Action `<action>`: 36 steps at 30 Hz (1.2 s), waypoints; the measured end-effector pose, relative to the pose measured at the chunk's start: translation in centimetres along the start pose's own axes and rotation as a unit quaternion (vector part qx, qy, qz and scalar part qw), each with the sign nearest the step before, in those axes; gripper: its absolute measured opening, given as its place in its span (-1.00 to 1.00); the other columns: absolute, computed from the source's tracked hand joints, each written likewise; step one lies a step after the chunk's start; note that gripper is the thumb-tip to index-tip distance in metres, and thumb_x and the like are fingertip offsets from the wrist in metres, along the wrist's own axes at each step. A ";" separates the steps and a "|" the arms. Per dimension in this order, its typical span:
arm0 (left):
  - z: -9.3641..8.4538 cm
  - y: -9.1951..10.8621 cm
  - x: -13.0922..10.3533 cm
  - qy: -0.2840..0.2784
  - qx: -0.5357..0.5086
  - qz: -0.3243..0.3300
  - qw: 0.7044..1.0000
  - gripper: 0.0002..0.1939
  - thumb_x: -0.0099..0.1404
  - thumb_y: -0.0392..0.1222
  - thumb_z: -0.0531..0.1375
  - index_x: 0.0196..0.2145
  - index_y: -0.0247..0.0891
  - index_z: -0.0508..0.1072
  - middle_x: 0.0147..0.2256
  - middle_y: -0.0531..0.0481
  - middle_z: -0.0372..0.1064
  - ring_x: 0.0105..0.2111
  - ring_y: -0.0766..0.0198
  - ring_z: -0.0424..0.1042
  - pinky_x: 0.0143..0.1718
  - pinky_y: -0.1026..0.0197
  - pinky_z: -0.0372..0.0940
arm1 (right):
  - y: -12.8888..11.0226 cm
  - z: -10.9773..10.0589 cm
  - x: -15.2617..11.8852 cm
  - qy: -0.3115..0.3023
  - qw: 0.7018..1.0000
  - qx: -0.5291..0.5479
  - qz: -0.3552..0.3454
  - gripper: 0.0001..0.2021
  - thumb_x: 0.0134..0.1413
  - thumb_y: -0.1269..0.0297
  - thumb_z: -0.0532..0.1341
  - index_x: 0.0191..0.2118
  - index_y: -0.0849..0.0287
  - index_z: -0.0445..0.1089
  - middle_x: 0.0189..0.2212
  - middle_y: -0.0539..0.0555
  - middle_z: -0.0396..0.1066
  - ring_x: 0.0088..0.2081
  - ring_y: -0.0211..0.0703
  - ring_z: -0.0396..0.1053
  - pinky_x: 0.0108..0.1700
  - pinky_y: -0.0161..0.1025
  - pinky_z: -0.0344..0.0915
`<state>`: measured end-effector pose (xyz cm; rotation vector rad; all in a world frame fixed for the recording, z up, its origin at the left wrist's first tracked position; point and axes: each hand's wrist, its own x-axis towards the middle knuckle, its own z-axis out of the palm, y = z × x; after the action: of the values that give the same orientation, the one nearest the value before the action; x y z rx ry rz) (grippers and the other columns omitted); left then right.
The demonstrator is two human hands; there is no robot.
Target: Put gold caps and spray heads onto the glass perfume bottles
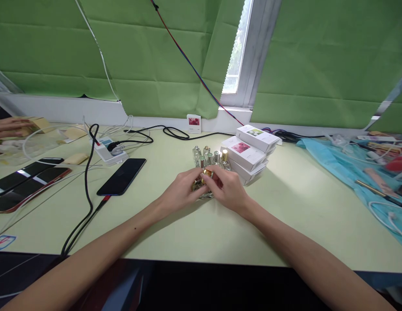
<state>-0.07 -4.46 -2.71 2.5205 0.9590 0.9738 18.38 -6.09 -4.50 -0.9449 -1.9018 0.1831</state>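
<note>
Over a cluster of small glass bottles [216,156] with silver and gold caps, both my hands meet at the middle of the table. My left hand [179,186] is closed, its fingertips at a small gold-and-amber bottle [208,172]. From the other side, my right hand [231,188] pinches the same bottle with thumb and fingers. More glass shows below the fingertips, partly hidden by the hands. Just behind my right hand stands a stack of white boxes [247,154] with flower pictures.
A black phone [122,177] on a cable lies left, near a white power strip [109,149]. Farther left are more phones [32,183] and another person's hand [11,127]. One small white box [193,123] stands by the wall. Blue plastic [333,157] with cables covers the right side.
</note>
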 end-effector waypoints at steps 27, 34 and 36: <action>0.0 0.1 0.1 -0.017 0.004 -0.007 1.000 -0.88 0.38 -0.22 0.14 -0.34 -0.24 0.31 -0.43 0.10 0.35 -0.48 0.38 0.26 -0.47 0.31 0.12 | 0.0 0.1 -0.1 -0.009 1.000 -0.002 0.018 -0.80 0.43 0.12 0.11 -0.15 0.12 0.36 -0.52 -0.03 0.38 -0.52 -0.23 0.28 -0.42 -0.29 0.18; -0.2 0.3 0.2 -0.016 0.005 0.007 1.000 -0.89 0.39 -0.21 0.15 -0.32 -0.24 0.33 -0.43 0.10 0.35 -0.48 0.38 0.27 -0.46 0.31 0.12 | 0.1 0.1 -0.1 -0.011 1.000 0.014 0.012 -0.81 0.43 0.14 0.11 -0.15 0.13 0.35 -0.52 -0.05 0.35 -0.51 -0.25 0.27 -0.41 -0.30 0.17; -0.3 0.4 0.2 -0.016 0.007 0.008 1.000 -0.89 0.39 -0.22 0.16 -0.32 -0.24 0.33 -0.43 0.11 0.36 -0.48 0.38 0.27 -0.46 0.31 0.11 | 0.1 0.1 -0.1 -0.008 1.000 0.019 0.007 -0.81 0.43 0.14 0.11 -0.15 0.13 0.35 -0.53 -0.06 0.33 -0.52 -0.26 0.26 -0.42 -0.31 0.16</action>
<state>0.03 -4.58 -2.24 2.5508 0.9398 0.9307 18.38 -6.06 -4.67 -0.9340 -1.9014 0.2343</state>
